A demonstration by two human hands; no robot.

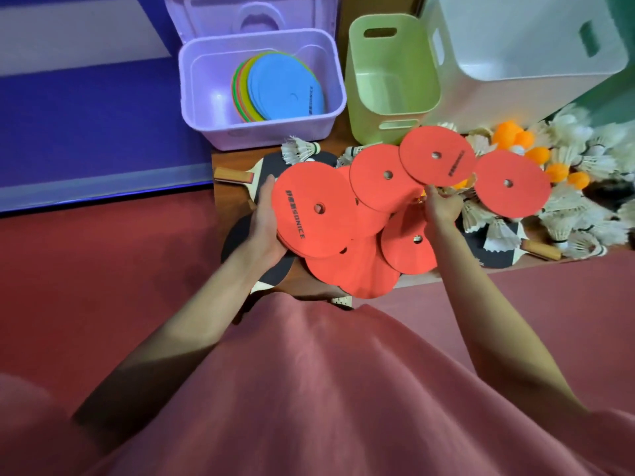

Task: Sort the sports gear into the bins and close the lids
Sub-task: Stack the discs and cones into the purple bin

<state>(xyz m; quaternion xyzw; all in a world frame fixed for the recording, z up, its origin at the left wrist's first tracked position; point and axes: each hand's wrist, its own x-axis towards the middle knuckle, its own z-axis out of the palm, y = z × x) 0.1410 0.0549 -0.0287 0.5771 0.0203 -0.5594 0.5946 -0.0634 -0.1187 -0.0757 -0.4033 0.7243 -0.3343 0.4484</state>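
Red floor [103,269] with a blue-purple mat [86,132] to the left, low wooden table [417,278] ahead, crowded with gear. Left hand [264,218] cups the edge of a stack of red discs [314,214], fingers curled under it, thumb along the rim. Top disc has black lettering and a centre hole. Right hand [441,207] is among a loose fan of more red discs [385,176]; its fingertips seem pinched on the lower edge of one raised disc [436,155], though the grip is partly hidden. Another red disc [510,183] lies further right on the shuttlecocks [498,231], more overlap under both hands.

Table tennis paddles [240,175] lie under the discs, one wooden handle sticking out left, another paddle [539,250] at right. White shuttlecocks pile on the right side, with orange balls [536,154] mixed in. One shuttlecock [299,151] sits just in front of the purple bin.

Purple bin [202,108] is open, lid [251,15] upright behind it, holding blue, yellow, green and red discs [281,87] leaning together. Green bin [357,108] beside it, then a white bin [515,70], tilted. Pink garment [326,389] fills the bottom.
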